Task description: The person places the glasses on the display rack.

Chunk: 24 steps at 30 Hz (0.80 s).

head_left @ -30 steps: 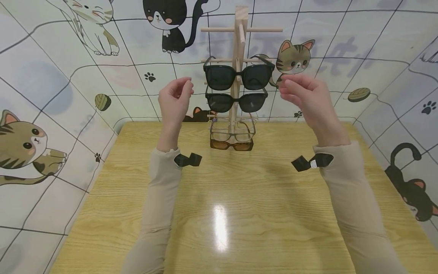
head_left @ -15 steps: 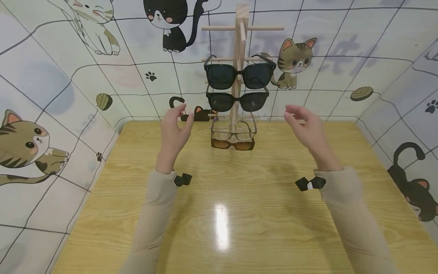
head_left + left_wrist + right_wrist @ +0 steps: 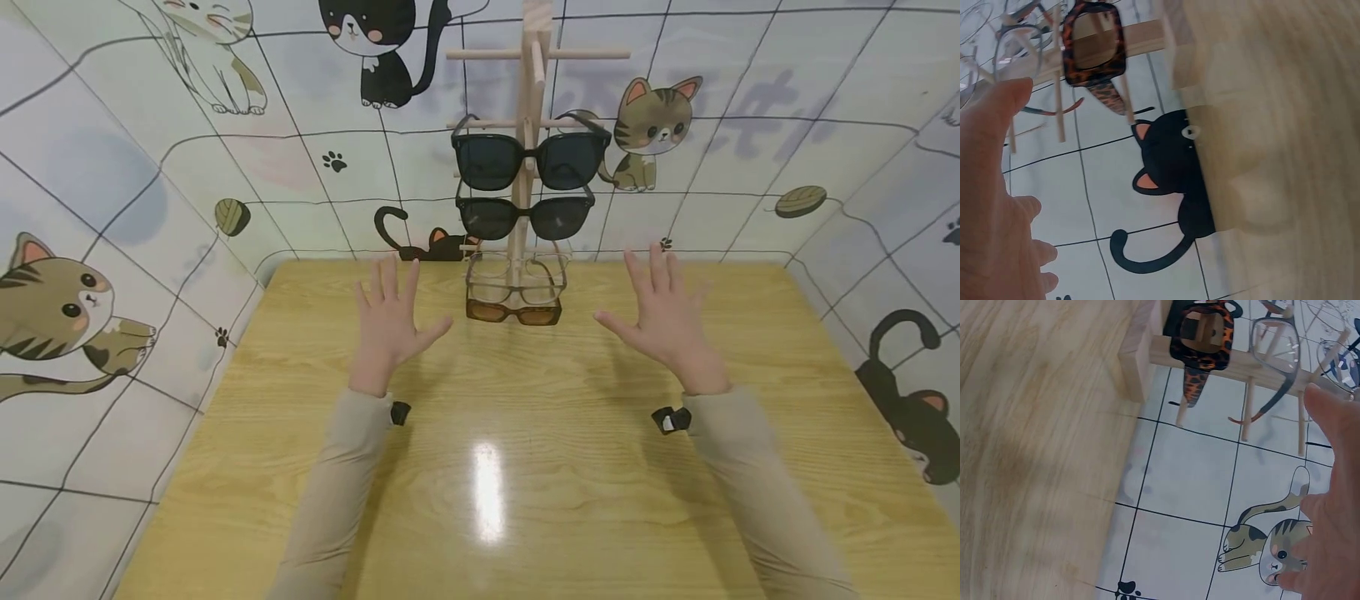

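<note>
Both hands hold nothing, fingers spread, above the table on either side of a wooden glasses rack (image 3: 531, 100). My left hand (image 3: 387, 327) is left of the rack and my right hand (image 3: 670, 321) is right of it. Two pairs of black sunglasses, the upper pair (image 3: 531, 160) and the lower pair (image 3: 525, 218), hang on the rack. Below them sit clear-lensed glasses (image 3: 517, 292) with thin frames. Lowest is a pair of tortoiseshell glasses (image 3: 513, 313) with brown lenses; its spotted frame (image 3: 1094, 44) shows in the left wrist view.
The rack's top peg (image 3: 585, 53) bears no glasses. The rack stands at the back edge of a light wood table (image 3: 555, 467), against a white wall (image 3: 300, 192) with cat drawings. More wall runs along both sides.
Both hands have come down and back from beside the black sunglasses, and their fingers have gone from curled together to spread. The glasses hang as before.
</note>
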### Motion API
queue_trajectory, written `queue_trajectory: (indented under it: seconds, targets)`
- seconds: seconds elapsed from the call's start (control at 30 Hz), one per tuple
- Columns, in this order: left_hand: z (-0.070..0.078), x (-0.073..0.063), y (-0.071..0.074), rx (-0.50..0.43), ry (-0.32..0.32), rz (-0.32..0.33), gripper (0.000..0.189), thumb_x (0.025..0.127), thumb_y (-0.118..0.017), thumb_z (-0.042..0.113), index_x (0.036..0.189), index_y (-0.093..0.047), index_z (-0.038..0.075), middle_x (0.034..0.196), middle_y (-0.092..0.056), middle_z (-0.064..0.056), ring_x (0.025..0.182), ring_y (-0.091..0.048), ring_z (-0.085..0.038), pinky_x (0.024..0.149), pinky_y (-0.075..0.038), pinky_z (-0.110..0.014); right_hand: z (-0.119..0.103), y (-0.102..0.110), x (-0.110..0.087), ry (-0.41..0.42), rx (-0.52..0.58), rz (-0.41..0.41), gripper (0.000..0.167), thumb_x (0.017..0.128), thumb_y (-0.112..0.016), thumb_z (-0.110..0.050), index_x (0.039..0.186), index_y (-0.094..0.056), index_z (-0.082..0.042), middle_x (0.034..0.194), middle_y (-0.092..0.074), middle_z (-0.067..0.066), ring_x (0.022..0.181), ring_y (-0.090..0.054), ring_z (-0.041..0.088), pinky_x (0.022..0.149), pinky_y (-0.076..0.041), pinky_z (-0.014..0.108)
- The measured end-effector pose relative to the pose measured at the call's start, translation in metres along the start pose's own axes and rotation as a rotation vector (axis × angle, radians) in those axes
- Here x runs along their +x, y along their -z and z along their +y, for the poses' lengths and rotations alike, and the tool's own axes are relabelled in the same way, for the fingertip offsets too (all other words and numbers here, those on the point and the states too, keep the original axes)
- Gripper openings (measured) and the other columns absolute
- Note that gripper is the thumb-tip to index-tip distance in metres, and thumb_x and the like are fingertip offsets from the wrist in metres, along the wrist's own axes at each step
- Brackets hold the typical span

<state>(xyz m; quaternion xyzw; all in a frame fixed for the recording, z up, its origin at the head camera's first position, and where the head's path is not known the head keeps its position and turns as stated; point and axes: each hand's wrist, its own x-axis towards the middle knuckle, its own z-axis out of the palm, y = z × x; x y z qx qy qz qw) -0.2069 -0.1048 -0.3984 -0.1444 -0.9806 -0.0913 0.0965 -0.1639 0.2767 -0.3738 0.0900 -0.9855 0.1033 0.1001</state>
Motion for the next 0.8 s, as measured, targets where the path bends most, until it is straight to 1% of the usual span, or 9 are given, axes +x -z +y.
queue_trajectory:
  seconds: [0.07,0.17,0.23,0.3,0.37,0.43,0.5,0.63,0.8]
  targets:
    - [0.0,-0.001,-0.005,0.034,0.01,-0.024,0.103,0.078,-0.045,0.075,0.152,-0.001,0.019,0.154,0.015,-0.014,0.14,0.015,-0.035,0.107,0.005,-0.064,0.001,-0.004,0.0,-0.019,-0.011,0.009,0.094,0.085,-0.046,-0.068,0.152,0.002,-0.023,0.154,0.015,0.013,0.14,0.009,0.039,0.089,0.009,0.081]
    - [0.001,-0.002,-0.009,0.057,0.014,-0.044,0.103,0.078,-0.045,0.075,0.152,0.0,0.019,0.154,0.017,-0.014,0.14,0.012,-0.037,0.107,0.005,-0.064,0.002,-0.006,0.0,-0.045,-0.015,0.023,0.095,0.083,-0.047,-0.069,0.152,-0.001,-0.022,0.154,0.014,0.013,0.14,0.01,0.039,0.089,0.014,0.079]
    - [0.002,-0.003,-0.011,0.059,0.013,-0.044,0.103,0.078,-0.046,0.074,0.152,-0.001,0.018,0.154,0.017,-0.014,0.14,0.01,-0.037,0.107,0.006,-0.064,0.002,-0.007,-0.001,-0.058,-0.018,0.029,0.096,0.082,-0.047,-0.069,0.152,-0.004,-0.021,0.155,0.013,0.013,0.14,0.01,0.038,0.089,0.014,0.078]
    - [0.002,-0.003,-0.013,0.053,0.015,-0.05,0.103,0.078,-0.047,0.074,0.152,-0.003,0.018,0.154,0.017,-0.013,0.14,0.012,-0.036,0.107,0.007,-0.063,0.002,-0.007,-0.001,-0.068,-0.021,0.03,0.095,0.082,-0.047,-0.07,0.152,-0.007,-0.019,0.155,0.013,0.012,0.14,0.011,0.037,0.09,0.014,0.078]
    - [0.002,-0.003,-0.013,0.06,0.018,-0.062,0.103,0.077,-0.045,0.076,0.152,-0.002,0.018,0.154,0.017,-0.014,0.139,0.016,-0.035,0.107,0.007,-0.063,0.003,-0.008,-0.002,-0.076,-0.022,0.023,0.094,0.083,-0.045,-0.071,0.152,-0.007,-0.02,0.155,0.015,0.01,0.14,0.013,0.036,0.09,0.016,0.077]
    - [0.002,-0.003,-0.014,0.066,0.02,-0.07,0.104,0.077,-0.044,0.077,0.152,-0.002,0.019,0.154,0.016,-0.015,0.139,0.016,-0.035,0.108,0.006,-0.063,0.004,-0.009,-0.001,-0.078,-0.022,0.019,0.093,0.083,-0.044,-0.071,0.152,-0.005,-0.021,0.154,0.018,0.009,0.139,0.015,0.035,0.09,0.018,0.076]
    - [0.002,-0.002,-0.013,0.076,0.02,-0.074,0.104,0.077,-0.043,0.077,0.152,-0.002,0.019,0.154,0.014,-0.016,0.14,0.014,-0.037,0.108,0.004,-0.063,0.005,-0.009,-0.001,-0.077,-0.029,0.014,0.092,0.084,-0.042,-0.071,0.152,-0.003,-0.023,0.153,0.02,0.007,0.139,0.017,0.034,0.09,0.018,0.075]
    - [0.0,-0.003,-0.013,0.069,0.027,-0.075,0.103,0.077,-0.044,0.077,0.152,-0.004,0.018,0.155,0.011,-0.016,0.14,0.009,-0.038,0.108,0.002,-0.063,0.004,-0.009,0.0,-0.072,-0.033,0.004,0.092,0.084,-0.041,-0.071,0.152,-0.001,-0.025,0.153,0.021,0.006,0.138,0.019,0.033,0.091,0.018,0.075]
    - [-0.003,-0.004,-0.011,0.064,0.035,-0.085,0.102,0.079,-0.044,0.075,0.152,-0.001,0.019,0.155,0.011,-0.016,0.141,0.007,-0.038,0.108,0.003,-0.062,0.0,-0.008,0.001,-0.07,-0.026,0.001,0.091,0.084,-0.042,-0.071,0.152,-0.003,-0.024,0.154,0.019,0.007,0.139,0.019,0.032,0.092,0.016,0.075]
